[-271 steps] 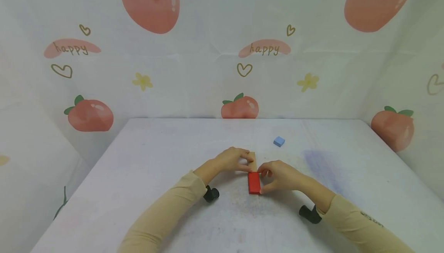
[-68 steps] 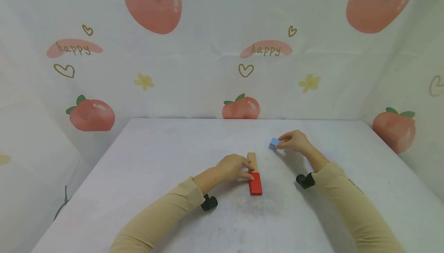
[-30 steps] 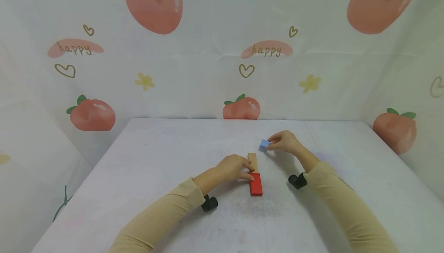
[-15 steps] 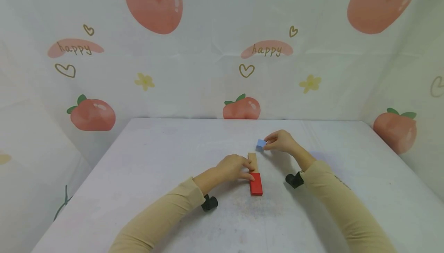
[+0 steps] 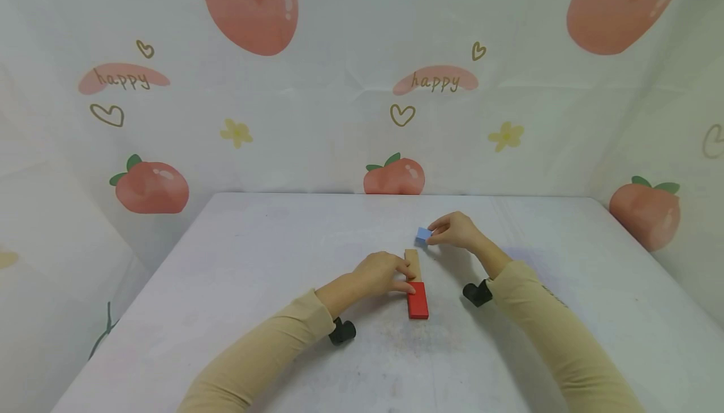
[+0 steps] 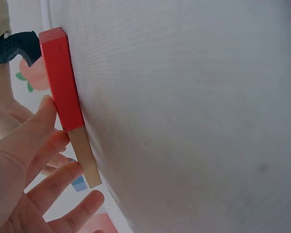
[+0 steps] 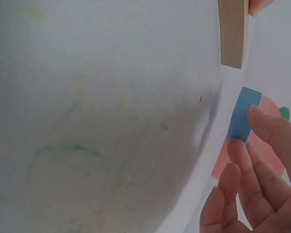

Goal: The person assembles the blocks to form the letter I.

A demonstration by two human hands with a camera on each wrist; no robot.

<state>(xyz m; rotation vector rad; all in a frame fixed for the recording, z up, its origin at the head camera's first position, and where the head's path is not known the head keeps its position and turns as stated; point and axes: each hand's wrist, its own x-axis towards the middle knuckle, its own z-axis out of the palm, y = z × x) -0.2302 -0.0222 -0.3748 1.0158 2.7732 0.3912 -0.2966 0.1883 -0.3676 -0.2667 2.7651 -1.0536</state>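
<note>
A red rectangular block (image 5: 418, 303) and a narrower bare-wood block (image 5: 415, 264) lie end to end on the white table. My left hand (image 5: 376, 274) reaches over from their left, thumb at the red block and fingertips at the wooden one. In the left wrist view its fingers (image 6: 56, 184) are spread along the blocks' side rather than wrapped round them. My right hand (image 5: 457, 231) pinches a small blue block (image 5: 422, 235) between thumb and fingers, just beyond the wooden block's far end. The right wrist view shows the blue block (image 7: 243, 115) raised off the tabletop.
The white table (image 5: 271, 243) has faint stains and ends at a back edge before a fruit-patterned cloth (image 5: 317, 117). A black wrist mount (image 5: 342, 331) hangs under the left forearm, another mount (image 5: 477, 293) under the right.
My right hand left the red block, took hold of the blue block at the back and carried it leftward, slowing lately. My left hand slid slightly nearer and stays at the blocks.
</note>
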